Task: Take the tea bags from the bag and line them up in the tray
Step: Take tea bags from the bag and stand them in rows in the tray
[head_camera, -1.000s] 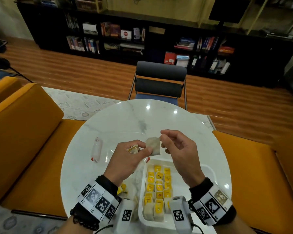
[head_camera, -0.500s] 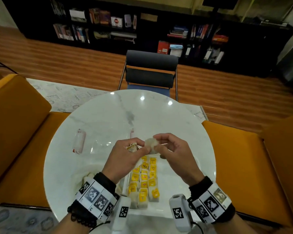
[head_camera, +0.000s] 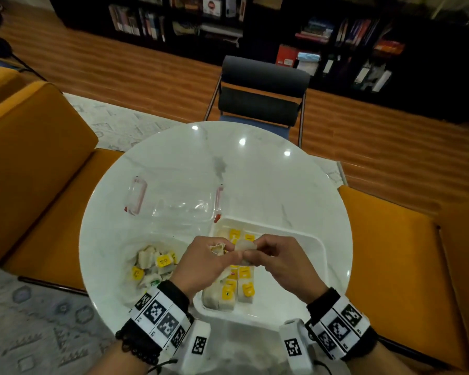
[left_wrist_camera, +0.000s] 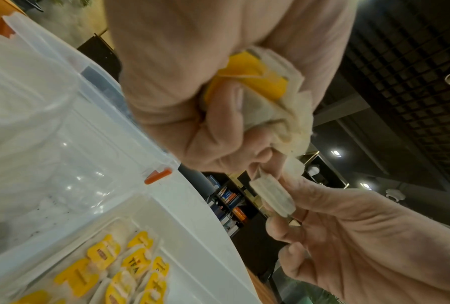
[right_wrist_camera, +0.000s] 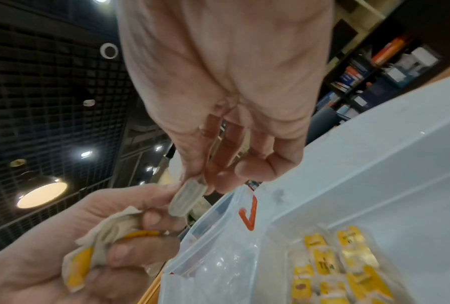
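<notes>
**Tea bag held between both hands above the tray**

Left hand (head_camera: 203,262) is closed around a crumpled bunch of tea bags (left_wrist_camera: 260,96), their yellow tags showing between curled fingers. Right hand (head_camera: 279,262) pinches a single pale tea bag (head_camera: 244,246) by thumb and fingertips, the left hand's fingertips touching its other edge. Both hover over the white tray (head_camera: 313,240), where rows of tagged bags (head_camera: 237,286) lie directly beneath the hands. The clear bag (head_camera: 153,262) with the remaining stock sits just left of the left hand.

Handling, judged: very light, soft paper, easily crushed or torn; best pinched at a flat edge or the tag.

View differences: wrist views show the pinched bag (right_wrist_camera: 188,198) edge-on and the bunch hidden in the left palm; only the head view shows the clear bag of stock.
</notes>
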`<control>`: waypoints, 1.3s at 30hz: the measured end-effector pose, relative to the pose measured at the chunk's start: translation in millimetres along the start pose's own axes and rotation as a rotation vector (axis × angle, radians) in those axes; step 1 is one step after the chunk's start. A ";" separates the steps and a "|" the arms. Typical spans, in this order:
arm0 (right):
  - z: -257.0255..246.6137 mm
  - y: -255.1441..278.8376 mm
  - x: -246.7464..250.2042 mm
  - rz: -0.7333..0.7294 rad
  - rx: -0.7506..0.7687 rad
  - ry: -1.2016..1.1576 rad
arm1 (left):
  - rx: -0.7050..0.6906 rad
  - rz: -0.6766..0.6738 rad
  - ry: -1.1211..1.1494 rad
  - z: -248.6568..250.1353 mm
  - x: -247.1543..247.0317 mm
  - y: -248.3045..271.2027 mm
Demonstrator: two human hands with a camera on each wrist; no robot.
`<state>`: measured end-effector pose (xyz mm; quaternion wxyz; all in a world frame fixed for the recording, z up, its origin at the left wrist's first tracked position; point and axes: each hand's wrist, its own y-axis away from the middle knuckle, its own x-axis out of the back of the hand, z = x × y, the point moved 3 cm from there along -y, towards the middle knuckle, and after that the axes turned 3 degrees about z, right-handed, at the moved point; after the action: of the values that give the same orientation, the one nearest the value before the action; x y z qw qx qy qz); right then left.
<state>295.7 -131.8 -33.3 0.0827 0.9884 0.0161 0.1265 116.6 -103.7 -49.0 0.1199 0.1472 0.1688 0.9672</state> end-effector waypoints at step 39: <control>44.9 -1.3 -17.6 -0.109 -0.489 0.892 | 0.352 -0.296 0.566 -7.8 50.0 -2.4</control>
<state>290.0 -138.6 -80.8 0.3032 0.7876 0.0714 0.5317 68.1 -89.7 -44.7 0.1797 -0.1339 0.3788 0.8979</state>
